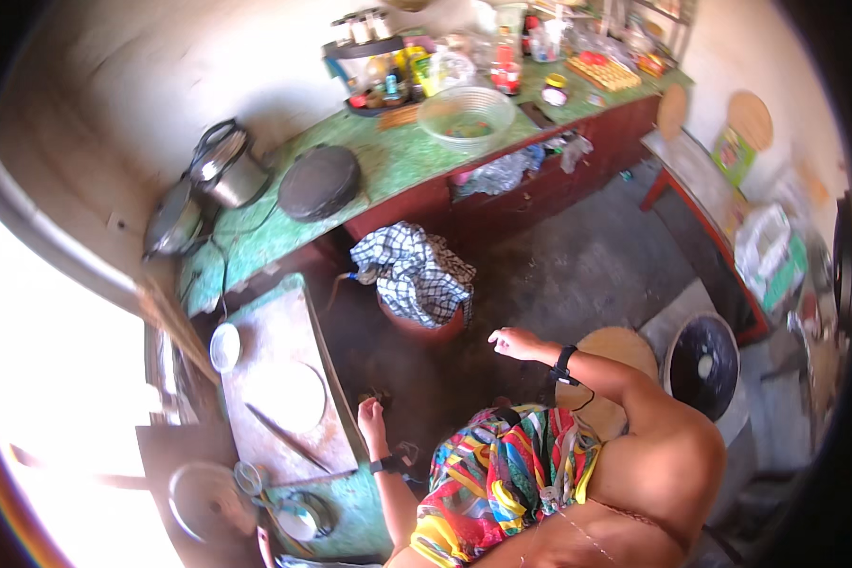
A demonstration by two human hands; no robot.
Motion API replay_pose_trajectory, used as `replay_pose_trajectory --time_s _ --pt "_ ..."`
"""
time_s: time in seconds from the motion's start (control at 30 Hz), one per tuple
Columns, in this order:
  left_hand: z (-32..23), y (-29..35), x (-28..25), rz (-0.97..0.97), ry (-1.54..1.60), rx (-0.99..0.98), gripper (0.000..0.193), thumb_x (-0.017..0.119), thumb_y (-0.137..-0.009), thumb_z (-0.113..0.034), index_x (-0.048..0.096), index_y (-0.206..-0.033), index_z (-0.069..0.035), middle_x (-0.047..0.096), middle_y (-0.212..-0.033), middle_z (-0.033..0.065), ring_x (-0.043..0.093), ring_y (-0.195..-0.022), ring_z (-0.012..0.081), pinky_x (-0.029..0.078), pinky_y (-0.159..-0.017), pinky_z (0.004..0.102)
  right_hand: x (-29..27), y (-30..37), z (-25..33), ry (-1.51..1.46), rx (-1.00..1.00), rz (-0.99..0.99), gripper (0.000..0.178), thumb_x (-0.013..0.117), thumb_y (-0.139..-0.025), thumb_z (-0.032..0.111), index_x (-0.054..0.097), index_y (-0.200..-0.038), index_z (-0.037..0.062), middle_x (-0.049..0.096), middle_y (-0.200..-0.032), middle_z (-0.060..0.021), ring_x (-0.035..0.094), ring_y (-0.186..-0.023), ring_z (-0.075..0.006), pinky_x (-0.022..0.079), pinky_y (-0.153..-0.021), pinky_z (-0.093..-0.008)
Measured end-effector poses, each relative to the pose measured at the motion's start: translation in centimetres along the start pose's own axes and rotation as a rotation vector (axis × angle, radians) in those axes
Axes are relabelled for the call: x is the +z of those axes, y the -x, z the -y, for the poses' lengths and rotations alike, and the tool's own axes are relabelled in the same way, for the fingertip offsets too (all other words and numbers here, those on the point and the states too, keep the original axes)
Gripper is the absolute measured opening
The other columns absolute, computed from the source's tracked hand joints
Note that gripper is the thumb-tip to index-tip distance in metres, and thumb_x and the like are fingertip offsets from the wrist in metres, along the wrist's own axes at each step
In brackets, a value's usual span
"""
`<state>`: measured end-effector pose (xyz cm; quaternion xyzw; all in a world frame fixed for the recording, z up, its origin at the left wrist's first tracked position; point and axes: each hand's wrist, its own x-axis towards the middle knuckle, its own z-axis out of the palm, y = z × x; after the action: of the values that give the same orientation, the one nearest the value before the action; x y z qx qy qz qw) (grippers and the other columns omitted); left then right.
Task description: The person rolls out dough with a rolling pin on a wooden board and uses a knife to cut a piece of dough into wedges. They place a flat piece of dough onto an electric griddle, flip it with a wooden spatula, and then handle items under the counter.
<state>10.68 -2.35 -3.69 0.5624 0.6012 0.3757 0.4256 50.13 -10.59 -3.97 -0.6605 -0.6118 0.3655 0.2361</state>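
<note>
My left hand (371, 417) is raised beside the right edge of a pale board (315, 333). Its fingers are curled, and anything inside them is too small to make out. Over the dark floor, my right hand (515, 343) hangs with its fingers loosely apart and nothing seen in them. A bright white round (289, 396), too washed out to name, lies on the board. Across the board's near part lies a long thin dark stick (287, 438). A small white bowl (225, 347) sits at the board's far left corner.
A checked cloth (417, 275) covers a reddish container ahead. Along the wall, the green counter (388, 175) bears a pressure cooker (227, 166), a round black pan (320, 183) and a clear basin (466, 118). A dark basin (702, 366) and a round board (608, 364) are at my right.
</note>
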Motion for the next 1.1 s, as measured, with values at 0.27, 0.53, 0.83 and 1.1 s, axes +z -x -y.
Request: replay_pose_trajectory --time_s 0.27,0.53,0.83,1.1 --pt "0.2 5.2 -1.7 -0.142 -0.193 0.033 0.017 0.058 -0.081 -0.009 0.059 -0.095 0.000 0.061 -0.089 0.0119 0.059 -0.084 0.0205 0.047 -0.077 0.0299 0.4 -7.0 2.0 -0.018 -0.217 0.069 0.027 0.055 -0.081 0.022 0.058 -0.104 0.0083 0.063 -0.088 -0.0098 0.061 -0.082 -0.0248 0.047 -0.071 -0.0364" --pt "-1.2 7.5 -4.3 -0.225 -0.274 -0.055 0.019 0.058 -0.081 -0.009 0.058 -0.097 0.000 0.060 -0.087 0.0122 0.058 -0.079 0.0215 0.047 -0.071 0.0309 3.4 -10.5 10.2 -0.098 -0.356 0.253 0.027 0.053 -0.083 0.021 0.056 -0.105 0.0059 0.060 -0.089 -0.0109 0.059 -0.084 -0.0253 0.046 -0.073 -0.0364" --pt "-6.4 -0.4 -4.1 -0.241 -0.204 -0.025 0.020 0.054 -0.084 -0.010 0.056 -0.100 0.003 0.059 -0.090 0.0135 0.059 -0.080 0.0229 0.048 -0.071 0.0326 0.2 -16.1 12.7 -0.023 -0.269 0.219 0.028 0.050 -0.084 0.021 0.056 -0.106 0.0047 0.062 -0.100 -0.0120 0.061 -0.090 -0.0257 0.047 -0.078 -0.0354" --pt "-2.8 1.7 -7.2 -0.366 -0.224 -0.145 0.018 0.054 -0.084 -0.007 0.057 -0.099 0.001 0.059 -0.092 0.0133 0.059 -0.080 0.0226 0.048 -0.072 0.0315 2.9 -21.0 15.2 -0.062 -0.418 0.191 0.024 0.054 -0.082 0.019 0.058 -0.102 0.0051 0.063 -0.083 -0.0115 0.062 -0.077 -0.0253 0.048 -0.068 -0.0353"
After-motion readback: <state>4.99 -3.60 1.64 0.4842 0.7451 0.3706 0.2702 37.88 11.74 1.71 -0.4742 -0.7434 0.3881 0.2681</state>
